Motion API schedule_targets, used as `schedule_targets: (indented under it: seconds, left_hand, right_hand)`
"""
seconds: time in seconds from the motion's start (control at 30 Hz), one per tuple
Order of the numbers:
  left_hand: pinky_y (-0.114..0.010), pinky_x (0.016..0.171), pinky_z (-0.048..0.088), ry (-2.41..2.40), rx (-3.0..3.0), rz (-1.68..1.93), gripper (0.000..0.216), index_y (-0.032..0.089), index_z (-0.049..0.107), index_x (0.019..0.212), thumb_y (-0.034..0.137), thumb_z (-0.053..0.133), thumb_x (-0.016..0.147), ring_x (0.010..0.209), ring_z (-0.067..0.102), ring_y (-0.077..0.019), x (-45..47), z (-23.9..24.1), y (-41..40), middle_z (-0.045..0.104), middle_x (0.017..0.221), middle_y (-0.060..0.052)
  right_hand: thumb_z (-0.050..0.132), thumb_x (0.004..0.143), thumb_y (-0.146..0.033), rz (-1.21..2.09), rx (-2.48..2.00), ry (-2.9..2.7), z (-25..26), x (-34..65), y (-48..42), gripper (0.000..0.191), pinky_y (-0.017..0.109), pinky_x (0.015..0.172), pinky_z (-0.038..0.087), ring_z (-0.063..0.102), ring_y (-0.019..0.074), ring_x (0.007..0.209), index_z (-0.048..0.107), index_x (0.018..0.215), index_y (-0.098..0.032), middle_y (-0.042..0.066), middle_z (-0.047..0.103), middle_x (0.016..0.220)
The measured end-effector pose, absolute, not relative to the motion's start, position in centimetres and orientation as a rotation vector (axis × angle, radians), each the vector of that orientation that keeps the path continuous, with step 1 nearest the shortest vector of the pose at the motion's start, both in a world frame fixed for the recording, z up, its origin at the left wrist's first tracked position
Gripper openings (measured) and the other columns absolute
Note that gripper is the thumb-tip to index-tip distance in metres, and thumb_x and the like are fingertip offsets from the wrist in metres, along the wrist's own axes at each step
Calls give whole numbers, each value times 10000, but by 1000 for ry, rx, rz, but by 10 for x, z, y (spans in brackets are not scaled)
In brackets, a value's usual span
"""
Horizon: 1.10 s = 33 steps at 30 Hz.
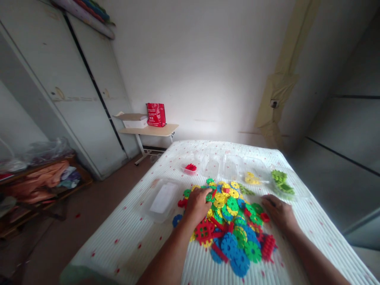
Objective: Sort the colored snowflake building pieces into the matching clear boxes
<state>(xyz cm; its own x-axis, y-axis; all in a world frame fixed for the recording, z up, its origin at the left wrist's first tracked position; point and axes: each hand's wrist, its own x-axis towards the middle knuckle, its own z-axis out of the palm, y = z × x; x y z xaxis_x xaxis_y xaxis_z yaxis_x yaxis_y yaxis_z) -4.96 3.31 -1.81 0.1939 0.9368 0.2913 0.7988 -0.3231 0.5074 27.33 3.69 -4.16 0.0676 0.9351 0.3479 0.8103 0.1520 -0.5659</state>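
A heap of flat plastic building discs (233,204), notched round the rim, in blue, green and yellow, lies on the white quilted cover. Among them are red pieces, such as a red lattice piece (204,231) and a red ridged block (268,248). My left hand (196,205) reaches over the heap's left side, thumb and fingers apart, its fingertips beside a small red stick (214,193). Whether it touches the stick I cannot tell. To the right of the heap, my right hand (280,213) rests low over the cover, fingers loosely bent and thumb apart, with nothing visible in it.
Behind the heap stand clear tubs with red pieces (190,167), yellow pieces (251,178) and light green pieces (282,182). A clear plastic lid (162,200) with a white label lies left. Farther back, a small table (163,130) holds a red bag (156,114) and a box.
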Motion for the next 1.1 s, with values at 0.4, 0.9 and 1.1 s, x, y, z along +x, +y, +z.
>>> schedule_targets:
  seconds: [0.4, 0.9, 1.1]
  left_hand:
    - [-373, 986, 424, 1639, 2157, 829, 524, 195, 609, 1171, 55, 624, 667, 1098, 552, -218, -49, -25, 39, 646, 1144, -74]
    - [-353, 967, 448, 1501, 2086, 859, 535, 231, 632, 1164, 70, 635, 654, 1066, 579, -212, -52, -23, 35, 666, 1125, -47]
    - [-356, 981, 443, 1462, 2095, 841, 568, 220, 620, 1182, 52, 622, 639, 1090, 572, -214, -52, -22, 34, 654, 1157, -57]
  right_hand:
    - [447, 754, -498, 240, -1716, -1748, -38, 267, 33, 370, 283, 642, 483, 664, 212, 716, 687, 816, -222, 39, 728, 787]
    - [447, 742, -494, 242, -1702, -1739, -34, 264, 32, 362, 278, 647, 495, 664, 204, 703, 686, 789, -227, 37, 729, 785]
    - [445, 730, -492, 273, -1736, -1730, -31, 262, 31, 372, 298, 665, 496, 665, 218, 710, 682, 806, -215, 52, 730, 798]
